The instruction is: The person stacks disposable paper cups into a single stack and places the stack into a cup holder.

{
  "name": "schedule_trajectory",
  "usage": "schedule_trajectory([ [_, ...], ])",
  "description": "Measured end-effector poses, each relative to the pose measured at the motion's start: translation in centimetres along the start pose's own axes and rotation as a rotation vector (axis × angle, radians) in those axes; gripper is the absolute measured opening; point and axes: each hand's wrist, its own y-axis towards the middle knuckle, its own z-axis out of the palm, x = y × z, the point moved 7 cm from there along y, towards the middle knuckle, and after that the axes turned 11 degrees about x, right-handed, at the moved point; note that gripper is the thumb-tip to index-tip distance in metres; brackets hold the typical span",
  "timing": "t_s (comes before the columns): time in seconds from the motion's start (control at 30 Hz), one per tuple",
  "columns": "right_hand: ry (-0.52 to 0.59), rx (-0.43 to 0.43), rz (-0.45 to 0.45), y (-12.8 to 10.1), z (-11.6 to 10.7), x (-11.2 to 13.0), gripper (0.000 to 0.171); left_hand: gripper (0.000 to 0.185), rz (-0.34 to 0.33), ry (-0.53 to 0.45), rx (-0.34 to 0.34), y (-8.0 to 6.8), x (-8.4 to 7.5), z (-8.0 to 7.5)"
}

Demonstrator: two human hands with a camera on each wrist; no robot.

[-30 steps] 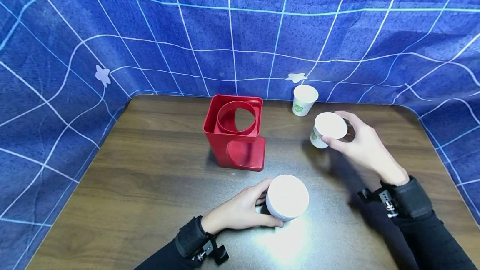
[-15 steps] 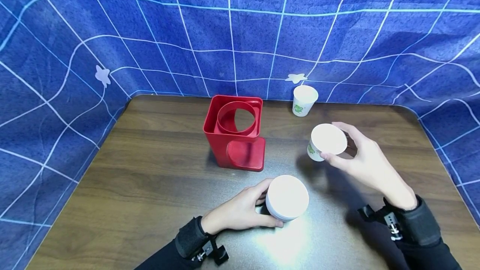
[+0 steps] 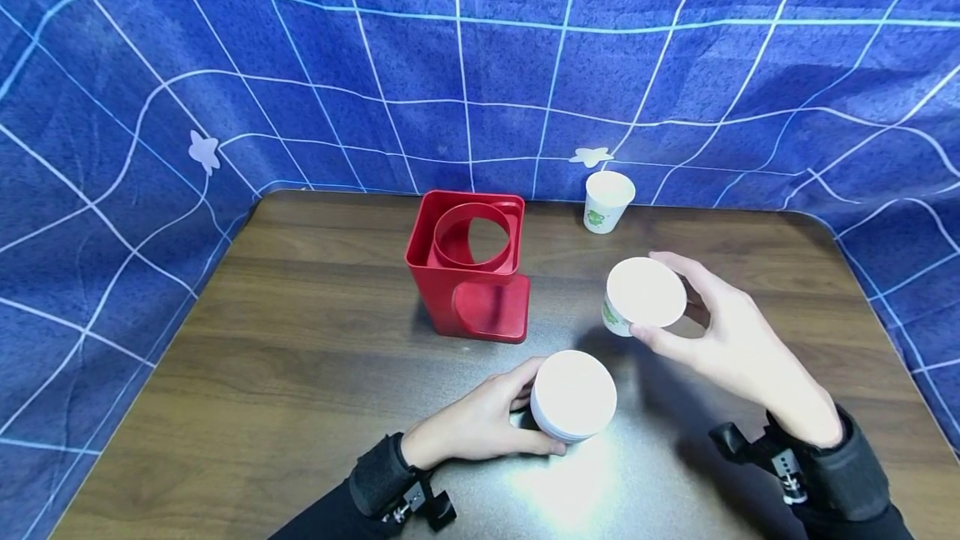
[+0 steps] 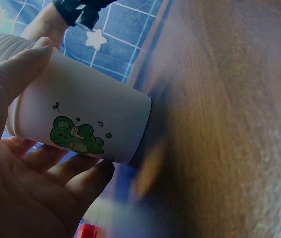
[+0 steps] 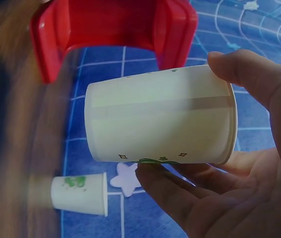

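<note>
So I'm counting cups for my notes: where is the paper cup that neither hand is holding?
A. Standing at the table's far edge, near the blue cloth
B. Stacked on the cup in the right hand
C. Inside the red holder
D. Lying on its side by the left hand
A: the free paper cup stands upright at the far edge of the table, behind and right of the red holder, apart from both hands.

Head view high, looking down at table (image 3: 315, 340); wrist views close; all share cups.
</note>
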Motion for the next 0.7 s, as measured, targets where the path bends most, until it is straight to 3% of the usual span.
schedule_trajectory([
  [0.37,-0.011,-0.018,-0.085,-0.5,-0.4,2.9,0.088,0.083,0.059,0.045,-0.011,-0.2,-0.1,-0.1],
  [0.7,-0.021,-0.070,-0.103,-1.8,-1.4,4.6,0.098,0.083,0.056,0.050,-0.009,-0.1,-0.1,0.0],
])
